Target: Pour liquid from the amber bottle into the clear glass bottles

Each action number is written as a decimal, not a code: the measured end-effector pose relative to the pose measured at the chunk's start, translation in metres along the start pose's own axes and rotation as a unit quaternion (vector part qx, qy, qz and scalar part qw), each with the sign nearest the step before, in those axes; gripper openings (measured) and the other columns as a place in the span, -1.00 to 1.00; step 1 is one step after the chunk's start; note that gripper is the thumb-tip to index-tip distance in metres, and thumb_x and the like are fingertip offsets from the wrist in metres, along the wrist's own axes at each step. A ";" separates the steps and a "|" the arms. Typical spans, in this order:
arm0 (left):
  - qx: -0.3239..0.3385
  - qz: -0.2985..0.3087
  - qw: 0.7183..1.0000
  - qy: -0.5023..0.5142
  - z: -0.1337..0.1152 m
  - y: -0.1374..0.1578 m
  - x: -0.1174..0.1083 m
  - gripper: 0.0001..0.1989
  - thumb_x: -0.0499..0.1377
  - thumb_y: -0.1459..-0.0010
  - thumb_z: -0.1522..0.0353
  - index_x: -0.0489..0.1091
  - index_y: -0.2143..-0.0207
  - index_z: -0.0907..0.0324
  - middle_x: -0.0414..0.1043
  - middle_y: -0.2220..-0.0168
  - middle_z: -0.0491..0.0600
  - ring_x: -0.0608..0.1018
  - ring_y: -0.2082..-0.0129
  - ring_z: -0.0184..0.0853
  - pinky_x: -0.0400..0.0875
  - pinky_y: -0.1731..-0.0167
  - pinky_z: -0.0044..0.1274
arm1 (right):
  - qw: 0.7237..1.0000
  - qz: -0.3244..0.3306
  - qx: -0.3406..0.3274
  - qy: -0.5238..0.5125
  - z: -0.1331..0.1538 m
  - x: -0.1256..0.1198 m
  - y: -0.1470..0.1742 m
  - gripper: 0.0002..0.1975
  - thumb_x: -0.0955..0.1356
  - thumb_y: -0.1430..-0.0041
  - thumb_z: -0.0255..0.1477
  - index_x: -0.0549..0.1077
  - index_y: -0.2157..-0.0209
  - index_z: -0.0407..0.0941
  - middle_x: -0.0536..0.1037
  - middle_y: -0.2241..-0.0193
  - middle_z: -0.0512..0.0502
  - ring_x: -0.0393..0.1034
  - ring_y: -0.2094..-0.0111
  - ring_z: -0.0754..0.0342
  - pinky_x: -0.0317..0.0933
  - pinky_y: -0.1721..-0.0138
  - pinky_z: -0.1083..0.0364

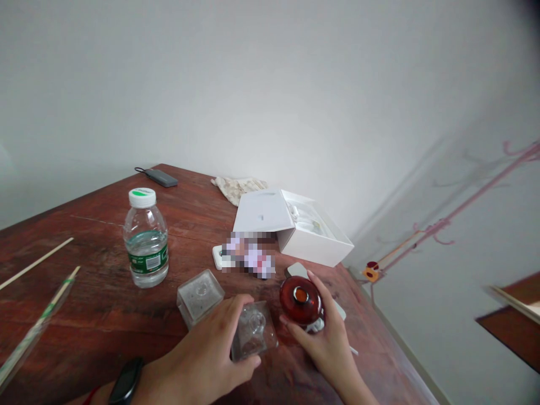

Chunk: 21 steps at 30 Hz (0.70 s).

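Observation:
My left hand (202, 354) is closed around the near side of a clear plastic box (264, 340), thumb on the front and index finger on the back edge. Touching or close to its knuckles stands a second clear box (199, 293), partly hidden by the hand. A reddish-brown glass bottle (291, 302) with an open round neck facing me is gripped between the thumb and fingers of my right hand (331, 337). Behind that hand, pale flat objects (297, 270) show only in part.
A water bottle (147, 242) stands at left, near wooden chopsticks (36, 264) and a wrapped pair (40, 326). An open white box (310, 242), cloth (236, 188), small white case (219, 257) and grey device (158, 177) lie farther back. A pink rack (447, 216) leans rightward.

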<state>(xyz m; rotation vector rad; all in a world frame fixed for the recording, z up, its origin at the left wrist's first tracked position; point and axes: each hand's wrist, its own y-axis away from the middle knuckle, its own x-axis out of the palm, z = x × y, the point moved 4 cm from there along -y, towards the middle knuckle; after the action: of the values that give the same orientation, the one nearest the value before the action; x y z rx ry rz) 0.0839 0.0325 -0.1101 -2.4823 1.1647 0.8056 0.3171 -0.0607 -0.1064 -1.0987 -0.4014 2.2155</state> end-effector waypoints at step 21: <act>0.045 -0.025 0.997 -0.061 0.013 -0.005 -0.001 -0.26 0.29 -0.21 0.29 0.14 -0.39 0.17 0.34 -0.39 0.25 0.45 -0.37 0.02 0.33 -0.39 -0.12 | 1.000 -0.011 0.001 -0.002 0.004 0.002 0.004 -0.01 0.55 -0.10 -0.30 0.13 -0.50 0.04 0.46 -0.31 -0.26 0.41 -0.31 -0.34 0.36 -0.29 -0.29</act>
<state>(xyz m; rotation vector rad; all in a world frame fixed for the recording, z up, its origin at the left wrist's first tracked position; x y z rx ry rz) 0.0827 0.0422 -0.1199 -2.3434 1.0694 0.8582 0.3115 -0.0620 -0.1073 -1.0841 -0.4120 2.1979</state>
